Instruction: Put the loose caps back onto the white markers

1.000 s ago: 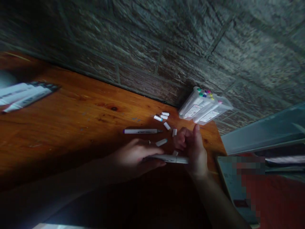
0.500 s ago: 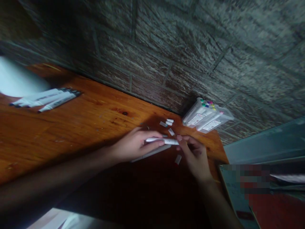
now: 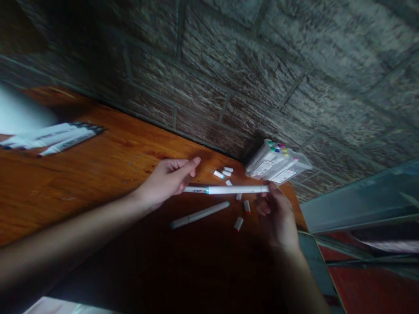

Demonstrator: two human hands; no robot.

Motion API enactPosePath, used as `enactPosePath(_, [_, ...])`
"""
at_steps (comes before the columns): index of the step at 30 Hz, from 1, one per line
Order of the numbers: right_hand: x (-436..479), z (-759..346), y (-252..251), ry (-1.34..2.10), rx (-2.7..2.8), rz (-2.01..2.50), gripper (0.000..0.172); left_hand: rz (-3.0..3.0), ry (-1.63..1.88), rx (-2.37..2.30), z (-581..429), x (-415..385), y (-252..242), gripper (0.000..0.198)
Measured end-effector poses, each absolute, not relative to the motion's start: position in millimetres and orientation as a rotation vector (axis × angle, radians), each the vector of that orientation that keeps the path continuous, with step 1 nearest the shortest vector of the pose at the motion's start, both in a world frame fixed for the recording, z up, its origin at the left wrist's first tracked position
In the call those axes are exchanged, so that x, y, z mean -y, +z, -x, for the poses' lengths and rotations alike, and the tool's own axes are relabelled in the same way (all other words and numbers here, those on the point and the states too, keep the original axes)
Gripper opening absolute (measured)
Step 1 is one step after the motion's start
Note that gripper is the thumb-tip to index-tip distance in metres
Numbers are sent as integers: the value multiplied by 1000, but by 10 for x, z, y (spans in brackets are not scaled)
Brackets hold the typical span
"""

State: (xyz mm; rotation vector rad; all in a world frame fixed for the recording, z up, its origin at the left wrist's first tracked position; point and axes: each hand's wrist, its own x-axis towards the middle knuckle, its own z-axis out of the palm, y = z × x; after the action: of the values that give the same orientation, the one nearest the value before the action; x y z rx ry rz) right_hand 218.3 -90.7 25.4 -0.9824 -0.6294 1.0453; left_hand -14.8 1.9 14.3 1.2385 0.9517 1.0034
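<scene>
A white marker (image 3: 237, 189) with a teal ring lies level between my two hands. My left hand (image 3: 168, 181) is closed, thumb pressed to the forefinger, and the marker's left end runs in at its lower curled fingers, where the tip is hidden. With thumb and fingers, my right hand (image 3: 278, 213) pinches the marker's right end. Below it on the table rests another marker (image 3: 200, 214) with teal ends. Loose white caps lie around: one with a teal edge (image 3: 219, 174), one orange-edged (image 3: 246, 207) and one red-edged (image 3: 238, 224).
Clear plastic cases (image 3: 278, 163) with coloured markers stand by the stone-patterned wall (image 3: 203, 87) at the back right. Several white markers (image 3: 65, 138) lie on the wooden table (image 3: 131, 148) at left, beside a blurred white object (image 3: 19, 111).
My hands have moved apart, and more of the marker between them shows. My left hand has turned, its thumb now pointing up. The view has shifted slightly, and the lying marker is uncovered.
</scene>
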Motion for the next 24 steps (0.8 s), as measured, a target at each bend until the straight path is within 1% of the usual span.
enactPosePath(1, [913,-2173,259,1058,628,979,21,-1219,978,-927,143,-22,140,40])
enactPosePath(4, [928,-2131,268,1081,645,963,21,-1254,918,-796,118,-11,120,29])
enactPosePath(5, [931,-2117,269,1085,655,958,21,-1274,885,-754,110,3,115,28])
enactPosePath(9, [933,-2086,262,1096,708,936,19,-1357,570,-647,98,82,125,43])
enactPosePath(11, [935,-2083,251,1091,739,937,17,-1456,469,-608,104,112,148,48])
enactPosePath(13, [941,-2075,233,1067,769,964,18,-1549,478,-595,117,125,178,44])
enactPosePath(16, [956,-2039,185,1043,827,1021,20,-1599,552,-593,137,129,227,32])
enactPosePath(18, [966,-2005,152,1056,856,1050,22,-1596,570,-605,140,134,250,29])
enactPosePath(20, [978,-1975,135,1063,853,1098,23,-1577,547,-631,136,143,256,30])
enactPosePath(24, [1015,-1943,165,995,840,1156,26,-1588,562,-640,124,163,220,44])
